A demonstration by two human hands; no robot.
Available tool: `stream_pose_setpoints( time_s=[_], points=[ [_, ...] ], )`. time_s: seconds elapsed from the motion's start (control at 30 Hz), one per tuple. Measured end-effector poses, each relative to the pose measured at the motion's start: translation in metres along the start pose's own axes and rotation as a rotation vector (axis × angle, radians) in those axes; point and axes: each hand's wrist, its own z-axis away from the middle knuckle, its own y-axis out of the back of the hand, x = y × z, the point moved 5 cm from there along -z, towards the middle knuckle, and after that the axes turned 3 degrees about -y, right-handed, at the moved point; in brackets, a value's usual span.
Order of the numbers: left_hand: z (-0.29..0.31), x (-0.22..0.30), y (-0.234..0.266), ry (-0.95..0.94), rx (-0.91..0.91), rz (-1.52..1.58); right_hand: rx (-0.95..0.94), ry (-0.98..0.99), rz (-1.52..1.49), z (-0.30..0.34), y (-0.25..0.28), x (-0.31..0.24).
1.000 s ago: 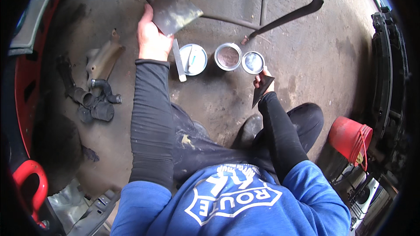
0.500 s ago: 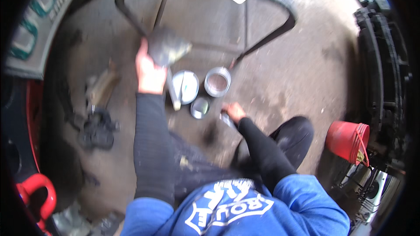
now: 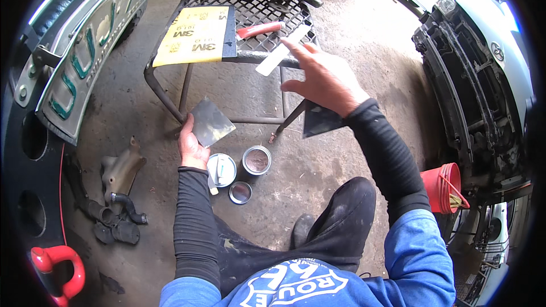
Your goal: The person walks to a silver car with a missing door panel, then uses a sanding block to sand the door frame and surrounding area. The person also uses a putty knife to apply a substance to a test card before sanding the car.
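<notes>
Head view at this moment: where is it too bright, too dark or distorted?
Head view, upper right: strong daylight around the white car; head view, lower left: deep shadow near the black hose parts; head view, rim: black border and bent edges; head view, centre: left hand and grey sheet look fairly sharp.

The person's left hand [image 3: 195, 145] held a square grey plate [image 3: 214, 124] near an open can [image 3: 257, 161] on the floor [image 3: 398, 96]. The outstretched right hand [image 3: 330, 82], thumb and forefinger apart, was near a white strip [image 3: 272, 62] on a mesh-topped stand [image 3: 256, 13], with a dark plate [image 3: 319, 122] showing beneath its wrist.
</notes>
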Motion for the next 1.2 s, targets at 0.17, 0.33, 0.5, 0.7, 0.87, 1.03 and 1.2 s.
stream_pose_setpoints(
  time_s=[0.17,0.33,0.5,0.7,0.87,1.03,1.2],
  points=[
    [0.011,0.006,-0.012,0.029,-0.087,0.059,0.021,-0.069,0.045,-0.011,-0.017,-0.012],
    [0.011,0.008,-0.011,0.004,-0.034,-0.006,0.045,-0.051,0.174,-0.029,-0.039,-0.002],
    [-0.001,0.002,0.000,0.072,-0.117,-0.054,0.373,0.124,0.502,0.031,0.047,0.022],
    [-0.005,0.002,0.008,-0.005,-0.010,-0.106,0.585,-0.391,-0.866,0.150,0.070,0.036],
    [-0.001,-0.003,-0.001,0.048,-0.024,-0.170,-0.068,-0.392,-0.723,0.166,-0.104,-0.018],
    [0.006,-0.006,-0.008,0.035,-0.044,-0.163,-0.167,-0.296,-0.642,0.172,-0.193,-0.025],
    [0.011,0.001,-0.010,-0.013,-0.016,-0.169,-0.138,-0.272,-0.600,0.173,-0.234,-0.018]
  ],
)
